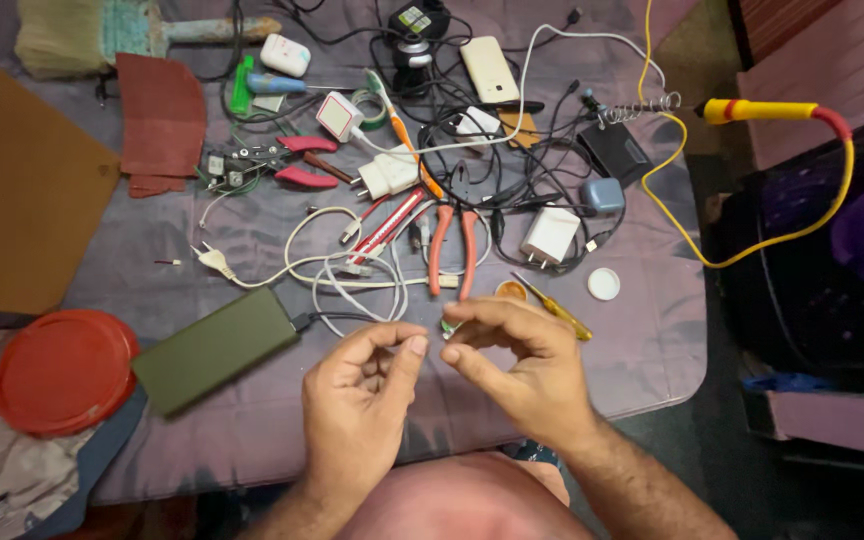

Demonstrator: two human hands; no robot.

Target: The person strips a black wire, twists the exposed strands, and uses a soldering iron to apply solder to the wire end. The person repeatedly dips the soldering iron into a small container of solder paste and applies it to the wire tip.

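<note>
Desk [652, 340] with purple cover fills most of frame, cluttered. Brown cardboard sheet [22, 190] at left edge, red round lid [62, 370] below it at lower left. Dark green power bank [217, 348] lies left of centre, a white cable plugged into its right end. Wide paintbrush [102, 30] at upper left, dark red sandpaper piece [160, 120] just below it. Yellow-handled soldering iron [762, 110] at upper right, its yellow cord looping down the right side of the desk. Tangle of black and white cables [512, 170] in upper centre with white chargers and a phone [489, 68] among them. Orange-handled pliers [452, 245] in centre, handles pointing toward the hands. Yellow screwdriver [552, 305] just right of the pliers, white cap [603, 284] further right. Both hands at lower centre, just above the desk's near edge, fingertips almost meeting. Left hand [357, 400]: grip pinched, thumb against curled forefinger; can't tell whether anything is in it. Right hand [512, 365]: fingers curled inward, grip nearly closed, a small green part [448, 326] showing at the fingertips, apparently pinched there; too small to identify. That part sits dead centre of frame, between the two hands, just below the pliers' handles.
</note>
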